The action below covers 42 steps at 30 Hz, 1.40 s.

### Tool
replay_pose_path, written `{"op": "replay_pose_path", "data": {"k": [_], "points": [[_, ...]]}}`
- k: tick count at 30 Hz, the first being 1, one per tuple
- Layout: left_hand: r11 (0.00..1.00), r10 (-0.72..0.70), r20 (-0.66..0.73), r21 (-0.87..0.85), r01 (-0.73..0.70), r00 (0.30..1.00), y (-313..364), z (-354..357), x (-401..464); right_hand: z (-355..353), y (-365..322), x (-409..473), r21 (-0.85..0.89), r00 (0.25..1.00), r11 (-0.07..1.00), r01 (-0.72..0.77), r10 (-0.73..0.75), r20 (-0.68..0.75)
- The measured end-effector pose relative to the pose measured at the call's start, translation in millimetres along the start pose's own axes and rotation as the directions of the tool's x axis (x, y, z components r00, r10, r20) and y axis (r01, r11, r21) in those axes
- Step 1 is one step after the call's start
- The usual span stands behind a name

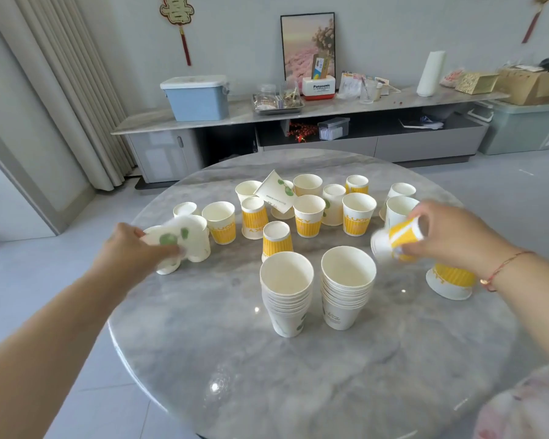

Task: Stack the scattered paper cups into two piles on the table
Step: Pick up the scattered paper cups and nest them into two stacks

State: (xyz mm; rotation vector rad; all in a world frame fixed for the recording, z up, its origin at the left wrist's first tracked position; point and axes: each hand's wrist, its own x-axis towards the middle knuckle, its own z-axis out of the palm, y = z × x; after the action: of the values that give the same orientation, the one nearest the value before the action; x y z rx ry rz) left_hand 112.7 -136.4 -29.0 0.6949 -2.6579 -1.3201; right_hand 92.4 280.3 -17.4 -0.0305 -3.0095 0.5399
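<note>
2 piles of nested paper cups stand side by side near the middle of the round marble table [298,375]: the left pile [286,296], its bottom cup dotted green, and the right pile [347,288], each already many cups deep. Beyond them the job looks roughly half done, with well over a dozen loose cups [308,198] spread across the far half of the table, some upright, some upside down, most banded in yellow, and one white cup [274,191] tipped on its side atop its neighbours. The left hand [133,245] grips a white green-dotted cup [175,237] lifted at the table's left edge, blurred in motion, while the right hand [450,231] curls around a yellow-banded cup [396,240] held sideways just right of the right pile. An upside-down yellow cup [450,282] sits beneath that wrist. By the look of it, both held cups are headed for the piles, and every scattered cup behind is still to be gathered. A sideboard [298,109] cluttered with boxes lines the wall behind.
</note>
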Motion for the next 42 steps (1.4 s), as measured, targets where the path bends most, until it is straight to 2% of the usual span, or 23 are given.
{"op": "replay_pose_path", "data": {"k": [1, 2, 3, 4, 5, 6, 7, 9, 11, 15, 17, 20, 24, 29, 37, 42], "points": [[0.966, 0.034, 0.092, -0.258, -0.009, 0.995, 11, -1, -8, -8, -7, -2, 0.190, 0.996, 0.981, -0.035, 0.049, -0.069], [0.886, 0.086, 0.189, -0.464, 0.012, 0.978, 22, 2, -18, -13, -14, -5, 0.451, 0.994, 0.891, -0.051, 0.091, -0.067], [0.802, 0.145, 0.258, -0.596, 0.040, 0.955, 33, 8, -30, -16, -23, -8, 0.711, 0.997, 0.701, -0.053, 0.077, -0.002], [0.742, 0.209, 0.298, -0.669, 0.047, 0.931, 43, 15, -42, -17, -32, -12, 0.895, 0.999, 0.443, -0.042, 0.000, 0.047], [0.702, 0.271, 0.325, -0.711, 0.046, 0.906, 54, 24, -54, -15, -37, -12, 0.971, 0.996, 0.231, -0.053, -0.054, 0.068], [0.681, 0.332, 0.356, -0.731, 0.039, 0.874, 61, 33, -64, -12, -43, -12, 0.994, 0.993, 0.077, -0.074, -0.090, 0.081], [0.674, 0.386, 0.395, -0.738, 0.037, 0.834, 69, 42, -75, -10, -48, -13, 0.996, 0.989, -0.017, -0.084, -0.122, 0.081], [0.688, 0.455, 0.457, -0.725, 0.025, 0.764, 76, 56, -90, -6, -58, -17, 0.993, 0.980, -0.071, -0.092, -0.181, 0.078], [0.701, 0.491, 0.483, -0.713, 0.001, 0.725, 78, 65, -99, 0, -64, -23, 0.995, 0.970, -0.027, -0.098, -0.224, 0.089], [0.746, 0.547, 0.501, -0.655, -0.119, 0.671, 80, 70, -104, 9, -64, -30, 0.954, 0.943, 0.300, -0.023, -0.309, 0.120], [0.770, 0.539, 0.494, -0.616, -0.162, 0.682, 79, 70, -100, 9, -62, -30, 0.913, 0.947, 0.406, 0.031, -0.304, 0.102], [0.815, 0.506, 0.449, -0.527, -0.239, 0.736, 75, 67, -89, 7, -58, -30, 0.856, 0.956, 0.505, 0.108, -0.289, 0.050], [0.900, 0.395, 0.414, -0.352, -0.256, 0.820, 60, 70, -78, 9, -50, -27, 0.819, 0.951, 0.558, 0.136, -0.306, 0.050], [0.942, 0.337, 0.438, -0.162, -0.295, 0.834, 44, 75, -74, 18, -45, -27, 0.778, 0.942, 0.615, 0.125, -0.319, 0.101], [0.934, 0.357, 0.448, -0.203, -0.295, 0.820, 39, 75, -67, 23, -39, -29, 0.690, 0.916, 0.704, 0.169, -0.371, 0.154], [0.926, 0.347, 0.395, -0.286, -0.245, 0.851, 39, 71, -66, 23, -35, -22, 0.744, 0.941, 0.655, 0.131, -0.317, 0.113]]}}
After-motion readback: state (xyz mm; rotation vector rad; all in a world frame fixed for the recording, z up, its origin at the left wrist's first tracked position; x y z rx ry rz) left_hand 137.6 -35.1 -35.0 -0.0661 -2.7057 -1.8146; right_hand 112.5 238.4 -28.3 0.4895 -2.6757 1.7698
